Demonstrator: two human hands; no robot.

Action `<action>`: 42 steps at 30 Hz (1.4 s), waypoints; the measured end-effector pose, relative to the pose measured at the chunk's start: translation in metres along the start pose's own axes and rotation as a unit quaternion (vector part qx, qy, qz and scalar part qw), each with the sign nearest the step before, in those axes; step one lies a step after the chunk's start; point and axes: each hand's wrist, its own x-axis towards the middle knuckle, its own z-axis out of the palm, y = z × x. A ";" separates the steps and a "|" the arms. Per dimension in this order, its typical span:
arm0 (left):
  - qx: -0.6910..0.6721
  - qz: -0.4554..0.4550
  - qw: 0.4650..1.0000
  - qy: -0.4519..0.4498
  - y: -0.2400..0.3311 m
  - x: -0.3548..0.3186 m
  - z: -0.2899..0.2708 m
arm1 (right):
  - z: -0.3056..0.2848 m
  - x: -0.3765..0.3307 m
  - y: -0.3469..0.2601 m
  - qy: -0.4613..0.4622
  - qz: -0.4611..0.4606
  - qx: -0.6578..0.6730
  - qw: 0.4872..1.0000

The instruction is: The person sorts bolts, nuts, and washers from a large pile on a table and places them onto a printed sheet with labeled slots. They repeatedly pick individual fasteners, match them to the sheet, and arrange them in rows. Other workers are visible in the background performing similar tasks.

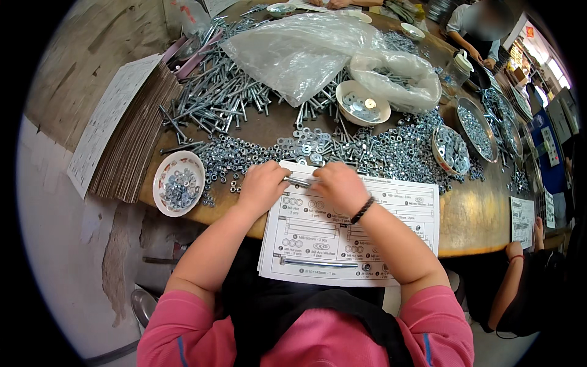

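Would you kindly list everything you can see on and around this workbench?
table: one, brown wood, centre
printed sheet: one, white, near edge
long bolt: one, silver, on the sheet's lower part
loose bolts: many, silver, upper left
nuts and washers: many, silver, mid-table
small bowl: one, white, left, holding nuts
plastic bag: one, clear, top
cardboard stack: one, brown, left
left hand: one, on a small bolt
right hand: one, same bolt

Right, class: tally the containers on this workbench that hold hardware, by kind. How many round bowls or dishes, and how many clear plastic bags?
Round bowls or dishes near the hands: 3, namely the patterned bowl, the white bowl and the tilted dish
Clear plastic bags: 2, the large bag and the smaller bag
Total: 5
More dishes at the far rim are too small to count.
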 end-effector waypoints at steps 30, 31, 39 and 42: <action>0.059 0.174 0.983 0.022 0.070 0.018 0.038 | -0.161 -0.246 -0.033 -0.173 0.366 0.125 0.906; 0.011 0.176 0.984 0.009 0.071 0.014 0.028 | -0.158 -0.228 -0.034 -0.169 0.336 0.103 0.921; -0.191 -0.005 0.926 -0.326 -0.012 -0.105 -0.127 | -0.105 -0.132 -0.010 -0.116 0.179 0.036 0.976; 0.264 -0.127 0.924 -0.246 -0.021 -0.143 -0.153 | -0.080 -0.099 -0.004 -0.075 0.130 -0.003 0.989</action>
